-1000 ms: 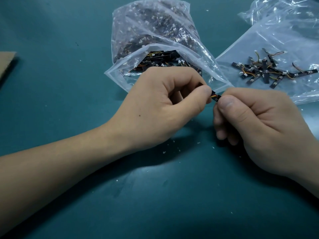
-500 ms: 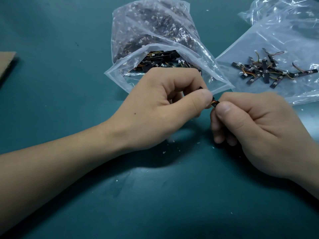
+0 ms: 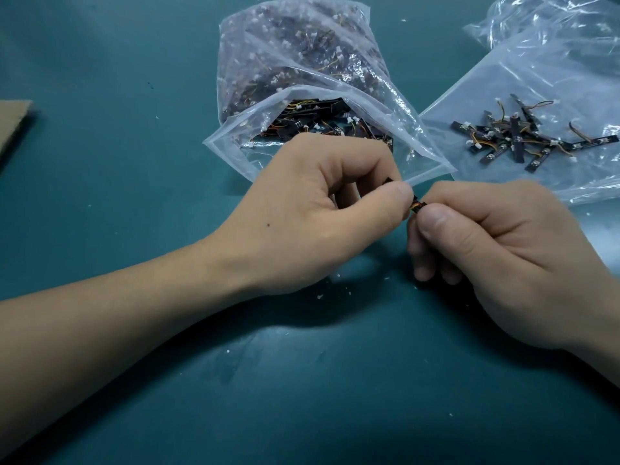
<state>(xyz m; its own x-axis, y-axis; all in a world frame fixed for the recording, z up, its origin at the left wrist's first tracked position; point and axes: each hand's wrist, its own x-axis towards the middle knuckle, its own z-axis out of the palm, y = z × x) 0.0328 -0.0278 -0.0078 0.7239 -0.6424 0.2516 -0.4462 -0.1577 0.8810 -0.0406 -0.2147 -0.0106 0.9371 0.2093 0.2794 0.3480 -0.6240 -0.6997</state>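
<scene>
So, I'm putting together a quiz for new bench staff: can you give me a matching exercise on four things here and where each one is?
Things:
1. small wired part
2. open clear bag
3. pile of black strips
4. cardboard piece

Places:
A. at the left edge of the view
B. pinched between the left hand and the right hand
C. on the flat plastic sheet at the right
D. just beyond the left hand, mouth toward the person

Pairs: 1-B; 2-D; 3-C; 4-A

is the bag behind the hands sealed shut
No, the bag behind the left hand gapes open at its mouth, with black parts showing inside.
</scene>
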